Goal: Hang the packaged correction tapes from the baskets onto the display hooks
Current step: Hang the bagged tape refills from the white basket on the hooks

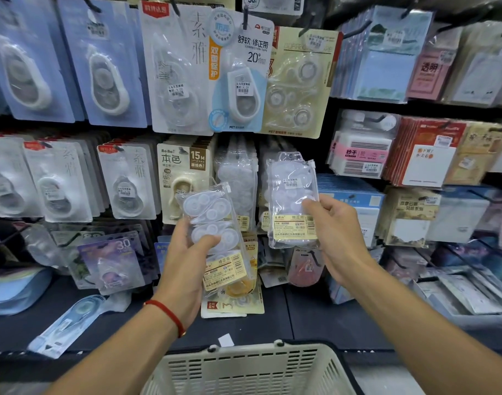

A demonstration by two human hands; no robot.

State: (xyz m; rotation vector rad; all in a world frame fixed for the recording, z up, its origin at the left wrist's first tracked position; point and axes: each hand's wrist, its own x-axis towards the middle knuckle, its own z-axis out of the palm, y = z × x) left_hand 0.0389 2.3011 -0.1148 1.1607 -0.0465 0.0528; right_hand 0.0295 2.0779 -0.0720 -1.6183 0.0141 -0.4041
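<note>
1. Left hand (187,252) grips a clear correction-tape packet (215,226) — tilted, before the display.
2. Right hand (338,232) pinches a second packet (291,195) upright, beside the hanging packs.
3. Basket (244,369) sits below both.

We had both forearms reaching up and forward, the hands level and near each other. Our left hand (187,252), a red cord at its wrist, had its fingers (208,242) curled around a clear packet. Our right hand (338,235) pinched a second packet, thumb in front, fingers behind it.
</note>
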